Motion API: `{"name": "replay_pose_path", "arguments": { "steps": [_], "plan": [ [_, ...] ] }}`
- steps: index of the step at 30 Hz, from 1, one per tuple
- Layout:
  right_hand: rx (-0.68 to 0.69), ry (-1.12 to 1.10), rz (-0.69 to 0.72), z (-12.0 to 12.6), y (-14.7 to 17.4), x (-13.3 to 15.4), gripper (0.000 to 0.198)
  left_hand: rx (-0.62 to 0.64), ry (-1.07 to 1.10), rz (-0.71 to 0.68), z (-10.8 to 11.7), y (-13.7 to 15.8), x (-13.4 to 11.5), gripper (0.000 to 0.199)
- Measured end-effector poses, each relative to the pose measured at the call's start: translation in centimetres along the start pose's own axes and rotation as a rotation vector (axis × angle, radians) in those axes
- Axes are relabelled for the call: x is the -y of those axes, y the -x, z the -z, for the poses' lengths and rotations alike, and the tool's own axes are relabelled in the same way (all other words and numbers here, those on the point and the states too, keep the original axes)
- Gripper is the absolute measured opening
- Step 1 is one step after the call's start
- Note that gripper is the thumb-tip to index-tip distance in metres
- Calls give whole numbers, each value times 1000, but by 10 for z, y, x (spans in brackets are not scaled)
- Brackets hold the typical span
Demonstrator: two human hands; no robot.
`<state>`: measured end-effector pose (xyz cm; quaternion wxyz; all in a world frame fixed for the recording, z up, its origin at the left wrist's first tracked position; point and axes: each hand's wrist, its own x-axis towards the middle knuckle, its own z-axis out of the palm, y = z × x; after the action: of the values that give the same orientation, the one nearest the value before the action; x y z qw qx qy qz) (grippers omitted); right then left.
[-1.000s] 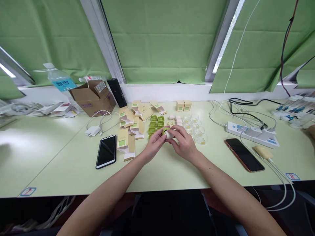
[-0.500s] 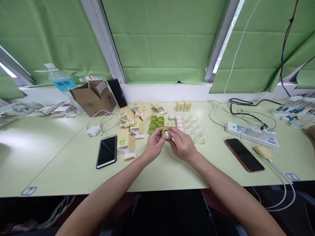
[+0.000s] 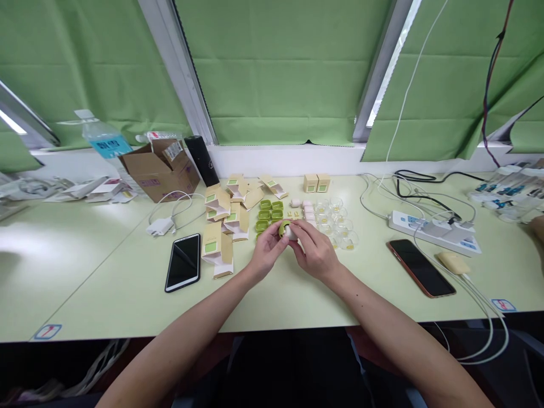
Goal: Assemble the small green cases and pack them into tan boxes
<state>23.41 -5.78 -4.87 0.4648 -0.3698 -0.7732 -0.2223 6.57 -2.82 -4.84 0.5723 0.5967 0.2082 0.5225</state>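
Between my two hands, above the middle of the table, is a small green and white piece (image 3: 285, 229). My left hand (image 3: 268, 249) is closed round its green side. From the other side, the fingers of my right hand (image 3: 315, 245) pinch its white part. Just beyond my hands stand green square cups (image 3: 265, 215) in rows, partly hidden by my left hand. Pale pink pieces (image 3: 308, 209) and tiny yellow bits (image 3: 293, 214) lie beside them. Clear domed covers (image 3: 339, 217) with yellow spots are grouped to the right.
Opened beige cartons (image 3: 218, 246) lie to the left, near a phone (image 3: 183, 262). Two closed small boxes (image 3: 317, 183) stand at the back. A cardboard box (image 3: 164, 173) is at back left. On the right are a power strip (image 3: 433, 232), another phone (image 3: 420, 268) and cables.
The green and white piece is turned slightly between my fingers, and my left thumb has shifted a little. The whole view has moved very slightly; everything else stays in place.
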Motion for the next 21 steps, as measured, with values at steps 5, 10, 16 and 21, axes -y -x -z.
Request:
{"name": "replay_pose_path", "arguments": {
  "steps": [5, 10, 16, 21],
  "plan": [
    [13, -55, -18, 0, 0, 0, 44, -3, 22, 53, 3, -2, 5, 61],
    [-53, -75, -31, 0, -3, 3, 44, -9, 61, 91, 2, -4, 7, 60],
    [-47, -114, -72, 0, -3, 3, 38, -23, 60, 89, -1, -4, 0, 57],
    [-58, -101, -58, -1, -2, 2, 36, -37, 55, 111, -1, -4, 0, 56]
  ]
}}
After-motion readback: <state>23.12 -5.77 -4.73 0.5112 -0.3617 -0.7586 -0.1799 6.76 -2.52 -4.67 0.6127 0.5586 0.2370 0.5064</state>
